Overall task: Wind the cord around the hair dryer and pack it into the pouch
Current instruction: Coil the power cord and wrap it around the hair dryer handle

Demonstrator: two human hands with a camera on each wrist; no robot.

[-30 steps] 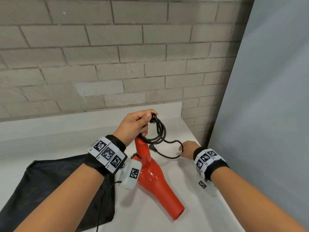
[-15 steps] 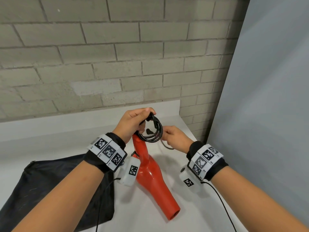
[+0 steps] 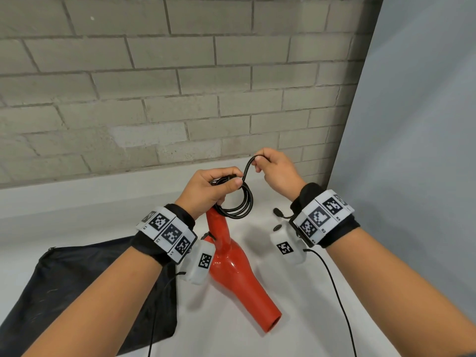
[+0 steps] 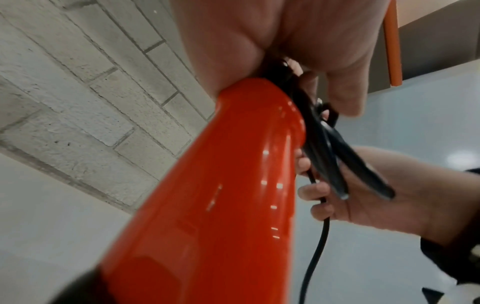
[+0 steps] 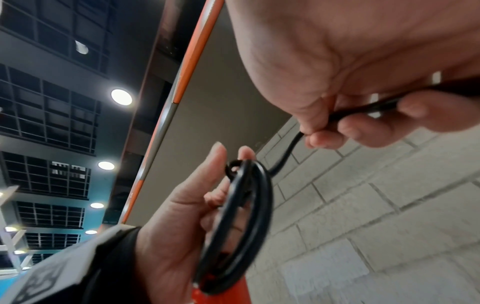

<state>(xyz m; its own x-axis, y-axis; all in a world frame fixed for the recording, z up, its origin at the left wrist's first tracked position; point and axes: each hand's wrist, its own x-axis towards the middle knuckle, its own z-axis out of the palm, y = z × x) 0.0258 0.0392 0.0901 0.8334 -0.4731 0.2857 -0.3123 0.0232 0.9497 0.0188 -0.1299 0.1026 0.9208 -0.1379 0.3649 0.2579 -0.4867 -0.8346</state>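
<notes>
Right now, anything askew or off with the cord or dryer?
One thing: the cord is bunched in loose loops at the handle tip in the left hand, not wrapped around the red hair dryer. The right hand pinches the free end. No damage visible.

The hair dryer [image 3: 233,269] is bright red and its cord [image 3: 242,202] is black. The pouch [image 3: 77,284] is black, and the wrist bands [image 3: 168,231] are white with black square patterns.
</notes>
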